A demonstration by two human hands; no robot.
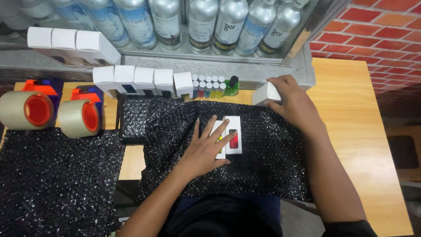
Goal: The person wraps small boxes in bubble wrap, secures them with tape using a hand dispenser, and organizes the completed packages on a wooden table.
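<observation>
Two boxes (228,135) lie pinned flat under my left hand (206,147) on the black wrap (263,153).
My right hand (291,101) grasps a third box (265,93) at the wrap's far edge; I'd set it flush beside them.

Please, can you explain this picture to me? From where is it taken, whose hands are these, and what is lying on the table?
There is one picture, from a camera on a person's head, looking down at their own bare hands. The left hand lies flat on two small white boxes with coloured windows, on black bubble wrap. The right hand grips another white box at the wrap's far edge. Behind stand more white boxes, small coloured vials and silver bottles. At left sit two tape dispensers on the wooden table.
</observation>
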